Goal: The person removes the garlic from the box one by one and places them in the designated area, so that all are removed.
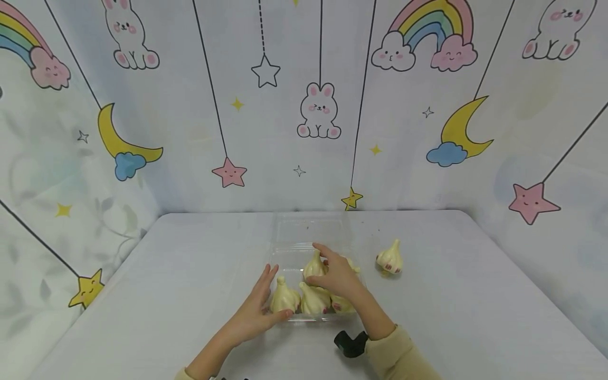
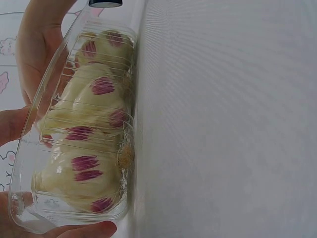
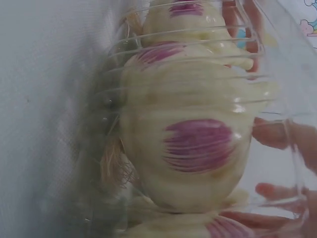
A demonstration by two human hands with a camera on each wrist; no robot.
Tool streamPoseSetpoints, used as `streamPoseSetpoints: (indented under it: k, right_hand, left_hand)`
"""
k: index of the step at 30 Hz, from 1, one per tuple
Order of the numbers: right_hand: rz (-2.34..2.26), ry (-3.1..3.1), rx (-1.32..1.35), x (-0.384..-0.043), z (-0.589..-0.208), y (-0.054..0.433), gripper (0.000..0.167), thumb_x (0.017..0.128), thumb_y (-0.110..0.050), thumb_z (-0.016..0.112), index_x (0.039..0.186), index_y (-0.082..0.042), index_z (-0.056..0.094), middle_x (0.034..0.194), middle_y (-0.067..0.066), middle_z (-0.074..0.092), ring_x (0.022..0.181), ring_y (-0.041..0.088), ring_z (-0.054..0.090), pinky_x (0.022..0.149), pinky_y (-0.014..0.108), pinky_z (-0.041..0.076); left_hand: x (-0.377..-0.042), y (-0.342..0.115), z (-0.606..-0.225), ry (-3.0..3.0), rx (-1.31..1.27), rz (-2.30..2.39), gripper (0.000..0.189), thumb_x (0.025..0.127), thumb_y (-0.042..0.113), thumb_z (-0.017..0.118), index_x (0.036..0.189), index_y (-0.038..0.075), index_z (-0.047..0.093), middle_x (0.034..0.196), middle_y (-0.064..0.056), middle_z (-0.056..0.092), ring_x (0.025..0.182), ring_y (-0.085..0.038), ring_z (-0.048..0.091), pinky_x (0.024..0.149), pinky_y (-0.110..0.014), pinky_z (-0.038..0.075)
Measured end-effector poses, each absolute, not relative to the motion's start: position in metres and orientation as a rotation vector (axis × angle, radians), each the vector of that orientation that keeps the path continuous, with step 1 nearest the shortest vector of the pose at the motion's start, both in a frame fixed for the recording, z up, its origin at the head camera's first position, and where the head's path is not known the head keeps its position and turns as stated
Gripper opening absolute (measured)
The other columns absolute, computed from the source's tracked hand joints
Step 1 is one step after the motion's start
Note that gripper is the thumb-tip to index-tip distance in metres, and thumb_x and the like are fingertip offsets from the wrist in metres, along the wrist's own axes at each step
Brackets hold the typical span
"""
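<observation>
A clear plastic clamshell box (image 1: 296,318) stands on the table, its lid (image 1: 309,229) folded back behind it. Several pale garlic bulbs (image 1: 285,296) with purple streaks fill its front; more of them show through the wall in the left wrist view. My right hand (image 1: 339,274) reaches into the box from the right, thumb and fingers round a garlic bulb (image 1: 313,266) behind the front row. At the box's left front corner my left hand (image 1: 254,311) has its fingers spread along the side, and its thumb lies at the front rim.
Another garlic bulb (image 1: 390,258) sits on the table to the right of the box. A dark, bent object (image 1: 350,344) is beside the right wrist. The white table (image 1: 190,253) backs onto a printed cloth (image 1: 266,121) with stars and rabbits.
</observation>
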State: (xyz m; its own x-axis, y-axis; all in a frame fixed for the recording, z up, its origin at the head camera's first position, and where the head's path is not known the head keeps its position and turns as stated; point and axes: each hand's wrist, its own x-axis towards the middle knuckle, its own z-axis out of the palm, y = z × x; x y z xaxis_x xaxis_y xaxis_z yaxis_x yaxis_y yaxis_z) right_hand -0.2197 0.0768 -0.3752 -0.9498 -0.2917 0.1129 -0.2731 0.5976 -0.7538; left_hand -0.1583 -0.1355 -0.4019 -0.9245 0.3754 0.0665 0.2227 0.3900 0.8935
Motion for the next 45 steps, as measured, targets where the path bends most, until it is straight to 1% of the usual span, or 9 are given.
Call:
streamPoseSetpoints:
  k: [5, 8, 15, 19, 24, 29, 31, 37, 45]
  right_hand:
    - [-1.255, 2.801, -0.487, -0.219, -0.376, 0.074, 0.077, 0.073, -0.019, 0.076, 0.138, -0.003, 0.037, 0.128, 0.024, 0.048, 0.111, 0.04, 0.05, 0.087, 0.05, 0.045]
    - [-1.246, 2.803, -0.473, -0.22, -0.376, 0.072, 0.077, 0.074, -0.018, 0.075, 0.138, -0.002, 0.036, 0.127, 0.024, 0.049, 0.111, 0.038, 0.051, 0.088, 0.048, 0.046]
    - [-1.24, 2.828, -0.496, -0.222, -0.379, 0.069, 0.072, 0.074, -0.013, 0.074, 0.138, -0.008, 0.04, 0.127, 0.023, 0.049, 0.11, 0.037, 0.052, 0.083, 0.045, 0.048]
    - [-1.23, 2.86, -0.503, -0.224, -0.381, 0.067, 0.071, 0.072, -0.011, 0.073, 0.136, -0.011, 0.043, 0.129, 0.021, 0.049, 0.112, 0.036, 0.05, 0.085, 0.047, 0.047]
    - [-1.215, 2.9, -0.518, -0.224, -0.383, 0.062, 0.071, 0.071, -0.006, 0.072, 0.136, -0.012, 0.043, 0.127, 0.02, 0.05, 0.111, 0.034, 0.049, 0.084, 0.047, 0.046]
    - [-1.191, 2.924, -0.535, -0.224, -0.386, 0.058, 0.07, 0.073, -0.002, 0.072, 0.136, -0.011, 0.043, 0.121, 0.022, 0.052, 0.11, 0.038, 0.049, 0.083, 0.049, 0.047]
    - [-1.169, 2.94, -0.534, -0.225, -0.387, 0.056, 0.069, 0.074, -0.002, 0.073, 0.136, -0.01, 0.042, 0.119, 0.023, 0.053, 0.107, 0.038, 0.05, 0.081, 0.049, 0.048]
    - [-1.103, 2.99, -0.513, -0.227, -0.389, 0.053, 0.069, 0.074, -0.006, 0.076, 0.133, -0.01, 0.042, 0.111, 0.022, 0.053, 0.097, 0.034, 0.054, 0.075, 0.045, 0.051]
    - [-1.165, 2.975, -0.54, -0.225, -0.388, 0.055, 0.069, 0.074, -0.01, 0.077, 0.133, -0.012, 0.042, 0.105, 0.019, 0.053, 0.094, 0.031, 0.054, 0.075, 0.042, 0.05]
  left_hand:
    - [-0.158, -0.136, -0.403, 2.493, 0.545, 1.571, 0.091, 0.082, 0.028, 0.069, 0.148, 0.016, 0.006, 0.15, -0.021, -0.01, 0.125, -0.057, 0.017, 0.087, -0.062, 0.038]
    - [-0.158, -0.136, -0.402, 2.488, 0.549, 1.571, 0.091, 0.083, 0.028, 0.068, 0.148, 0.016, 0.006, 0.15, -0.021, -0.01, 0.126, -0.056, 0.016, 0.088, -0.062, 0.037]
    - [-0.159, -0.136, -0.4, 2.496, 0.559, 1.559, 0.091, 0.083, 0.027, 0.068, 0.148, 0.014, 0.005, 0.15, -0.021, -0.01, 0.126, -0.056, 0.017, 0.088, -0.061, 0.038]
    - [-0.159, -0.136, -0.4, 2.5, 0.554, 1.559, 0.091, 0.083, 0.027, 0.068, 0.148, 0.015, 0.006, 0.15, -0.02, -0.009, 0.126, -0.055, 0.018, 0.088, -0.061, 0.038]
    - [-0.159, -0.136, -0.4, 2.501, 0.554, 1.566, 0.091, 0.082, 0.027, 0.069, 0.148, 0.015, 0.007, 0.15, -0.02, -0.008, 0.126, -0.054, 0.019, 0.089, -0.06, 0.038]
    - [-0.159, -0.136, -0.401, 2.488, 0.56, 1.578, 0.091, 0.083, 0.026, 0.068, 0.148, 0.015, 0.007, 0.15, -0.02, -0.009, 0.127, -0.055, 0.017, 0.088, -0.061, 0.038]
    - [-0.159, -0.136, -0.401, 2.483, 0.558, 1.584, 0.091, 0.083, 0.026, 0.068, 0.148, 0.016, 0.007, 0.15, -0.02, -0.01, 0.127, -0.055, 0.016, 0.088, -0.061, 0.038]
    - [-0.159, -0.136, -0.401, 2.486, 0.549, 1.592, 0.091, 0.082, 0.026, 0.069, 0.148, 0.016, 0.008, 0.15, -0.02, -0.009, 0.127, -0.054, 0.018, 0.088, -0.062, 0.038]
    - [-0.159, -0.136, -0.402, 2.483, 0.549, 1.591, 0.091, 0.082, 0.026, 0.069, 0.148, 0.015, 0.007, 0.15, -0.021, -0.009, 0.127, -0.054, 0.016, 0.088, -0.062, 0.037]
